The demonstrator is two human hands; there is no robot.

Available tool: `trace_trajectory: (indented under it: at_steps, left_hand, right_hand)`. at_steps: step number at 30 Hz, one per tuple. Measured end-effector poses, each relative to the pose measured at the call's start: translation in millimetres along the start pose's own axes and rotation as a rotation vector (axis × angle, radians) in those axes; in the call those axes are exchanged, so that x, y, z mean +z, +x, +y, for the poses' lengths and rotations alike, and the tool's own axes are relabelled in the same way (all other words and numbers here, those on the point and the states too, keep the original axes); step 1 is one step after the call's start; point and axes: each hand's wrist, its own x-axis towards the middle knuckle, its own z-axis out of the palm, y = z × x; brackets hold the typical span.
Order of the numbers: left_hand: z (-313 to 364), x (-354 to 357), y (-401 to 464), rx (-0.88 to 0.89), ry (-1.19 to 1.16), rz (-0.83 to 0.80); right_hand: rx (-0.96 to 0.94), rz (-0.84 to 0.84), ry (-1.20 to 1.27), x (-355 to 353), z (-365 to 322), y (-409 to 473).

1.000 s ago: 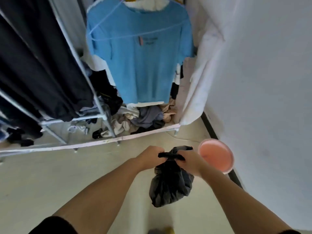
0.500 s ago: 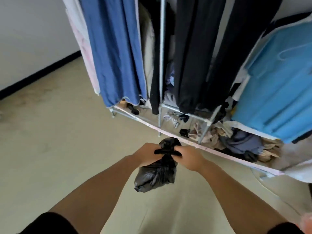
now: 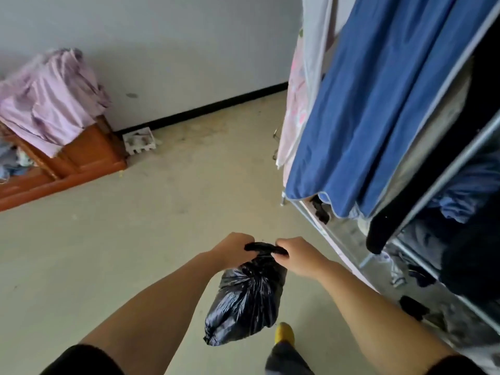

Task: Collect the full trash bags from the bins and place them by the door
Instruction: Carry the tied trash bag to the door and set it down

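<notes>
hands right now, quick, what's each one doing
Left hand: closed, gripping the gathered top of the black trash bag.
Right hand: closed, gripping the other side of the same bag top.

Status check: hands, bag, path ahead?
Left hand and right hand both grip the trash bag top. Bag hangs off the floor. Clothes rack close on right; no door visible.

The crinkled black plastic trash bag (image 3: 247,299) shines glossy — the pale smooth floor (image 3: 135,234) looks matt. The blue cloth curtain (image 3: 373,109) hangs soft on a grey metal rack (image 3: 443,174); the orange-brown wooden furniture (image 3: 89,158) gleams faintly.
</notes>
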Motion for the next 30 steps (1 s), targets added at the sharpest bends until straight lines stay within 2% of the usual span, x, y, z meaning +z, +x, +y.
trace_trajectory:
  at_steps: [6, 8, 10, 16, 21, 30]
  left_hand:
    - [-25.9, -44.3, 46.1, -0.138, -0.119, 0.106]
    - [-41.9, -65.1, 82.7, -0.198, -0.169, 0.141]
    - [-42.9, -73.9, 85.2, -0.194, -0.164, 0.137]
    - [-95.4, -128.1, 155.7, -0.243, -0.247, 0.186]
    - [-162.2, -188.7, 220.6, -0.237, -0.252, 0.206]
    - [-269.2, -327.3, 341.1, -0.151, -0.132, 0.145]
  right_hand:
    - [-0.158, -0.086, -0.053, -40.6, -0.3, 95.9]
    - [-0.207, -0.149, -0.065, -59.3, 3.5, 155.0]
    - [-0.241, -0.161, -0.09, -64.0, 1.2, 163.2]
    - [-0.313, -0.191, -0.128, -90.3, -14.3, 282.1]
    - [-0.294, -0.209, -0.125, -107.3, -43.2, 388.8]
    - [-0.197, -0.149, -0.051, -147.9, -99.5, 561.4]
